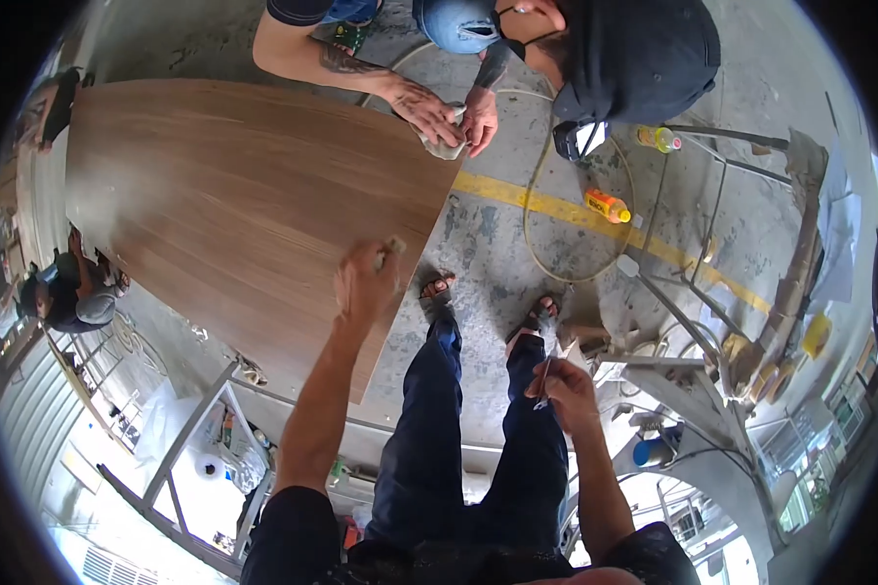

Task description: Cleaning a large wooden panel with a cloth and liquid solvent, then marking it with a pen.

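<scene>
Over the near right part of a brown wood-grain panel [234, 214], my left hand [361, 285] is closed on a small crumpled rag [392, 247]. The hand is slightly blurred, so I cannot tell whether the rag touches the panel. My right hand [571, 392] hangs off the panel above my right leg, pinching a thin, dark, flat tool [544, 380] whose exact kind is unclear. Across from me, a co-worker's hands [449, 125] press a pale cloth [445, 149] at the panel's far right corner.
An orange bottle [607, 206] and a yellow-green bottle [658, 138] lie on the concrete floor beside a looped hose [529, 210]. Metal frames [688, 317] stand at right, another frame [190, 439] at lower left. Other people [78, 283] are beyond the panel's left side.
</scene>
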{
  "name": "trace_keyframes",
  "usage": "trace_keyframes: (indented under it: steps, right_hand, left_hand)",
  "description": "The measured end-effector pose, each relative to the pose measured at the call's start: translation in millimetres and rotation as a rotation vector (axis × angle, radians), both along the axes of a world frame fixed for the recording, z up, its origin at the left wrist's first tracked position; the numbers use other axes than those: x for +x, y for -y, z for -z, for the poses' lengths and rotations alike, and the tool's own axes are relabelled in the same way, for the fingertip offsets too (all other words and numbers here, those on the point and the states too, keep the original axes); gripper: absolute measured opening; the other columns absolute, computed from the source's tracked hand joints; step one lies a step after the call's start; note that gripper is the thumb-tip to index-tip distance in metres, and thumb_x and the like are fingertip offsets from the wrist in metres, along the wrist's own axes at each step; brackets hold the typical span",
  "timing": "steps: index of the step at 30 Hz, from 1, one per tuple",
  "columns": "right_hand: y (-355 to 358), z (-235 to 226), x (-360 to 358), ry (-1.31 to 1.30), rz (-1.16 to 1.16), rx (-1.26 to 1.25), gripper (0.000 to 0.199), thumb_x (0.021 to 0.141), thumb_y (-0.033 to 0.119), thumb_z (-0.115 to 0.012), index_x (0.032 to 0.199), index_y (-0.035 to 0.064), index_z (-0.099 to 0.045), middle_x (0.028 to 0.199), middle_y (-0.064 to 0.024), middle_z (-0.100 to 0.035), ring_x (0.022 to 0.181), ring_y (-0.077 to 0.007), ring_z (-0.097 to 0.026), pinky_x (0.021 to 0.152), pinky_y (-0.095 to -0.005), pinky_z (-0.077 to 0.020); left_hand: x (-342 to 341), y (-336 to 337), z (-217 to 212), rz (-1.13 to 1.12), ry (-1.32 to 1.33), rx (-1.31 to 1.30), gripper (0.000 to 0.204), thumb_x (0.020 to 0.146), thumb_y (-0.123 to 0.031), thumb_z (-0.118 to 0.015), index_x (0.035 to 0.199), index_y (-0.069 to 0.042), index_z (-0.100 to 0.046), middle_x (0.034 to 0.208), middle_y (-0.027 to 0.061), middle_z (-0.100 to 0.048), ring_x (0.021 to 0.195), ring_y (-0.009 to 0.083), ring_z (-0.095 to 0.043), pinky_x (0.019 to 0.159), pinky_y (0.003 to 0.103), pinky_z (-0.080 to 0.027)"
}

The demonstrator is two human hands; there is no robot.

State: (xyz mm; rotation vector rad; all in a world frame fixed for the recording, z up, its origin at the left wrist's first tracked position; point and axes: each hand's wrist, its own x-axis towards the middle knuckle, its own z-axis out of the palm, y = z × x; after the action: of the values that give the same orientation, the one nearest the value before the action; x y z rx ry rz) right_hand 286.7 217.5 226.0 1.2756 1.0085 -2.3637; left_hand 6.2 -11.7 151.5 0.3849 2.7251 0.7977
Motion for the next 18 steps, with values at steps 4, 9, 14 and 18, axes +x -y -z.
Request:
trace_keyframes:
  steps: [4, 9, 14, 18]
  right_hand:
    - [33.7, -29.5, 6.3, 0.085, 0.074, -0.066, 0.019, 0.090, 0.010, -0.061, 0.102, -0.0041, -0.060, 0.082, -0.0082, -0.063, 0.077, -0.0160, -0.063, 0.074, -0.0286, -0.0487]
    - [57.9, -36.6, 15.6, 0.141, 0.150, -0.094, 0.018, 0.090, 0.007, -0.058, 0.104, -0.0043, -0.060, 0.085, -0.0104, -0.065, 0.080, -0.0176, -0.064, 0.076, -0.0295, -0.0500]
    - [72.5, -34.3, 26.1, 0.162, 0.205, -0.124, 0.020, 0.090, 0.008, -0.058, 0.105, -0.0049, -0.060, 0.086, -0.0119, -0.066, 0.079, -0.0182, -0.064, 0.076, -0.0294, -0.0501]
    - [79.6, -30.4, 36.5, 0.188, 0.235, -0.133, 0.022, 0.089, 0.011, -0.060, 0.105, -0.0050, -0.059, 0.085, -0.0121, -0.066, 0.078, -0.0180, -0.064, 0.075, -0.0290, -0.0498]
  left_hand:
    - [-54.0, -27.4, 6.2, 0.093, 0.016, 0.010, 0.014, 0.082, -0.023, -0.069, 0.083, -0.010, -0.068, 0.089, 0.0121, -0.067, 0.079, 0.0331, -0.065, 0.068, 0.041, -0.051]
    - [-101.6, -81.0, 57.7, 0.390, -0.020, 0.125, 0.017, 0.083, -0.027, -0.069, 0.084, -0.010, -0.069, 0.088, 0.0097, -0.066, 0.076, 0.0281, -0.065, 0.066, 0.039, -0.052]
    - [-130.2, -127.1, 100.5, 0.588, -0.252, 0.127, 0.009, 0.082, -0.019, -0.065, 0.084, -0.011, -0.068, 0.091, 0.0068, -0.062, 0.078, 0.0265, -0.063, 0.065, 0.039, -0.052]
    - [-136.3, -140.5, 118.9, 0.673, -0.270, -0.006, 0.007, 0.081, -0.016, -0.065, 0.084, -0.011, -0.068, 0.091, 0.0051, -0.059, 0.079, 0.0248, -0.063, 0.064, 0.040, -0.052]
